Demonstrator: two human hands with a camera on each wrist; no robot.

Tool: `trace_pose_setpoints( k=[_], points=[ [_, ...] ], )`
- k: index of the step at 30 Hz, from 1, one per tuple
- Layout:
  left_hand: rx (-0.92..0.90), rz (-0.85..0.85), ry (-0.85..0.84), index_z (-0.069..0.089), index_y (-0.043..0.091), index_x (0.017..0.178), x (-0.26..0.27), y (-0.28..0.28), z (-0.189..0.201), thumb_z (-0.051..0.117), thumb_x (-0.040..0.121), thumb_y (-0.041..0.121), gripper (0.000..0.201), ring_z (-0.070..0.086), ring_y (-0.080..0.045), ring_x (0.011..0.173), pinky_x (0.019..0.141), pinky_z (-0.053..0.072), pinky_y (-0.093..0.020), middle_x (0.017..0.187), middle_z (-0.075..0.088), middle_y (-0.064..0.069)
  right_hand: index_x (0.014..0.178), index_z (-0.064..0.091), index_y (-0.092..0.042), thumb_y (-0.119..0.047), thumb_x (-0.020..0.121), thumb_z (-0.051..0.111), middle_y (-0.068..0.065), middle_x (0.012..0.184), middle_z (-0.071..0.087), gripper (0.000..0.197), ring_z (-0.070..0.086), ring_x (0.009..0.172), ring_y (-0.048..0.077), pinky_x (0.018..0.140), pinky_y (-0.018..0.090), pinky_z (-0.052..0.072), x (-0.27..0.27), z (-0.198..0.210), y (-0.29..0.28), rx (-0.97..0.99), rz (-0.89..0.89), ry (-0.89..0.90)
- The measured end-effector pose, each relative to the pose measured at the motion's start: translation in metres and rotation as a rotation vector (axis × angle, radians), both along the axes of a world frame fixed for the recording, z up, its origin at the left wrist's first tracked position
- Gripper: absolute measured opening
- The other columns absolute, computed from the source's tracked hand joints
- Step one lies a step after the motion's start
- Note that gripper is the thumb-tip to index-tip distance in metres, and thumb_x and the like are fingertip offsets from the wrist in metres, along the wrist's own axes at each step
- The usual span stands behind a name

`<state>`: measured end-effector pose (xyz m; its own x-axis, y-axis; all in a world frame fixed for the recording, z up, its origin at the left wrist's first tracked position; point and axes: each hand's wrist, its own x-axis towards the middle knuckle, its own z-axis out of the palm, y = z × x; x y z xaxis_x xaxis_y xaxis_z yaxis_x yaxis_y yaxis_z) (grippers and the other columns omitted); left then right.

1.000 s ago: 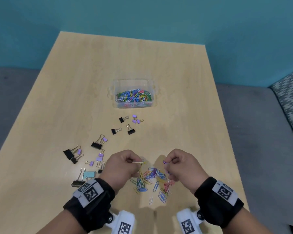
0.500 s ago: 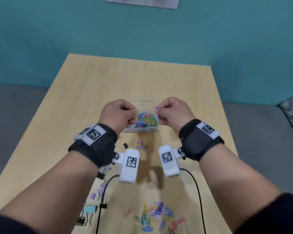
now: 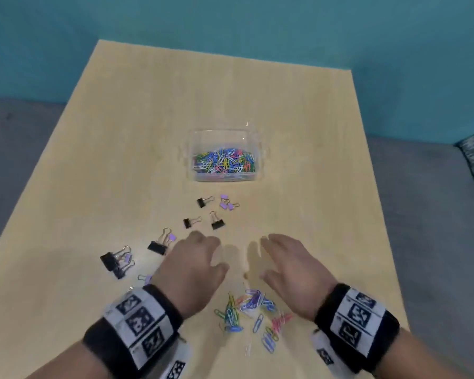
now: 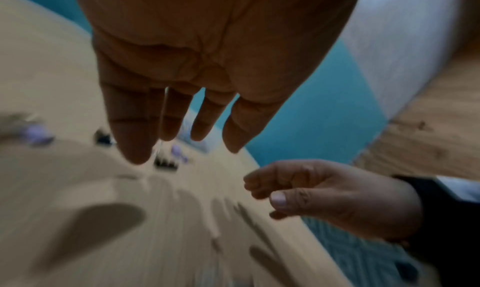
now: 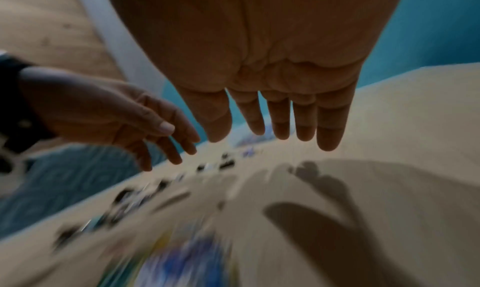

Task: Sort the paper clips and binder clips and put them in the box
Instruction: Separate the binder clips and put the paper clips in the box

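Note:
A clear plastic box (image 3: pixel 200 170) at mid-table holds many coloured paper clips (image 3: pixel 225 162). A loose pile of coloured paper clips (image 3: pixel 251 307) lies near the table's front edge, between my wrists. Black binder clips (image 3: pixel 217 223) and small purple binder clips (image 3: pixel 226 203) are scattered from below the box toward the left. My left hand (image 3: pixel 195 266) and right hand (image 3: pixel 290 263) hover palm down just beyond the pile. Both are empty. The wrist views show the left fingers (image 4: pixel 168 125) and the right fingers (image 5: pixel 280 123) straight.
The light wooden table (image 3: pixel 298 132) has bare surface to the right and beyond the box. Larger black binder clips (image 3: pixel 110 261) lie at the left, close to my left wrist. A teal wall stands behind the table, and grey floor lies on both sides.
One second ago each hand pinched a paper clip at the pile; half a second ago both were over the box. Now they are back near the pile, fingers straight and empty.

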<state>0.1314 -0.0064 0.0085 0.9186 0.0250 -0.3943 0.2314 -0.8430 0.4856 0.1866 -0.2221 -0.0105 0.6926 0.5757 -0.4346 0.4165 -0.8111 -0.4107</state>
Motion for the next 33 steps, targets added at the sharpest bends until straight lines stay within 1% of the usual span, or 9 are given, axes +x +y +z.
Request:
trace_pose_setpoints(
  k=[3,6,9,12,16,19,24,30,33],
  points=[
    [0.102,-0.126,0.101,0.035,0.027,0.133,-0.057,-0.029,-0.02,0.053,0.079,0.053,0.063,0.035,-0.018,0.111,0.091,0.042,-0.029,0.13,0.035,0.004,0.15,0.005,-0.024,-0.056,0.085,0.049,0.001,0.158,0.006,0.084,0.0,0.147,0.023,0.118,0.041,0.017,-0.064,-0.021,-0.018,-0.1,0.145,-0.007],
    [0.187,-0.187,0.107,0.013,0.027,0.144,-0.087,-0.046,-0.037,0.058,0.072,0.063,0.093,0.029,-0.024,0.123,0.089,0.047,-0.037,0.143,0.021,0.001,0.151,0.016,-0.02,-0.073,0.065,0.055,0.006,0.157,0.022,0.108,0.018,0.145,0.029,0.109,0.049,0.033,-0.104,-0.032,-0.029,-0.218,0.138,-0.052],
    [0.258,-0.23,0.078,0.029,0.025,0.142,-0.099,-0.057,-0.048,0.066,0.054,0.072,0.107,0.044,-0.027,0.11,0.071,0.052,-0.04,0.134,0.04,-0.004,0.151,0.02,-0.018,-0.076,0.058,0.058,0.008,0.156,0.026,0.116,0.019,0.143,0.03,0.111,0.048,0.025,-0.122,-0.041,-0.037,-0.236,0.071,-0.11],
    [0.26,-0.226,-0.013,0.037,0.022,0.138,-0.091,-0.065,-0.056,0.068,0.057,0.066,0.096,0.046,-0.026,0.104,0.071,0.051,-0.038,0.126,0.045,-0.002,0.151,0.013,-0.021,-0.068,0.072,0.054,0.006,0.157,0.02,0.1,0.01,0.146,0.029,0.115,0.047,0.017,-0.114,-0.043,-0.033,-0.179,-0.027,-0.183],
    [0.234,-0.184,-0.093,0.034,0.023,0.138,-0.07,-0.064,-0.06,0.068,0.07,0.05,0.081,0.044,-0.028,0.106,0.079,0.051,-0.041,0.129,0.042,-0.004,0.147,0.019,-0.019,-0.058,0.08,0.058,0.008,0.151,0.027,0.087,0.019,0.143,0.033,0.111,0.047,0.028,-0.094,-0.034,-0.021,-0.158,-0.121,-0.234],
    [0.251,-0.259,-0.097,0.038,0.025,0.136,-0.065,-0.062,-0.063,0.068,0.074,0.044,0.071,0.042,-0.029,0.109,0.081,0.051,-0.042,0.134,0.042,-0.005,0.148,0.016,-0.024,-0.056,0.081,0.058,0.005,0.155,0.021,0.086,0.015,0.144,0.031,0.112,0.045,0.024,-0.095,-0.036,-0.02,-0.117,-0.009,-0.193],
    [0.306,-0.299,-0.145,0.057,0.027,0.11,-0.073,-0.052,-0.066,0.068,0.075,0.026,0.037,0.046,-0.029,0.098,0.07,0.052,-0.04,0.121,0.053,-0.005,0.125,0.052,-0.022,-0.04,0.069,0.074,0.004,0.13,0.053,0.063,0.05,0.123,0.03,0.087,0.041,0.053,-0.105,-0.035,-0.031,-0.14,0.036,-0.251],
    [0.221,-0.064,-0.096,0.041,0.024,0.134,-0.111,-0.034,-0.063,0.073,0.067,0.04,0.076,0.038,-0.029,0.108,0.083,0.051,-0.044,0.129,0.046,-0.008,0.139,0.029,-0.032,-0.04,0.081,0.061,-0.004,0.129,0.038,0.067,0.037,0.108,0.024,0.091,0.034,0.043,-0.124,-0.031,-0.057,-0.093,-0.265,-0.14],
    [0.166,-0.081,-0.104,0.036,0.028,0.137,-0.11,-0.043,-0.067,0.07,0.071,0.034,0.075,0.034,-0.026,0.11,0.09,0.048,-0.043,0.13,0.043,-0.005,0.141,0.024,-0.034,-0.036,0.083,0.062,-0.003,0.125,0.035,0.07,0.032,0.106,0.021,0.09,0.029,0.039,-0.124,-0.029,-0.043,-0.057,-0.288,-0.11]
  ],
)
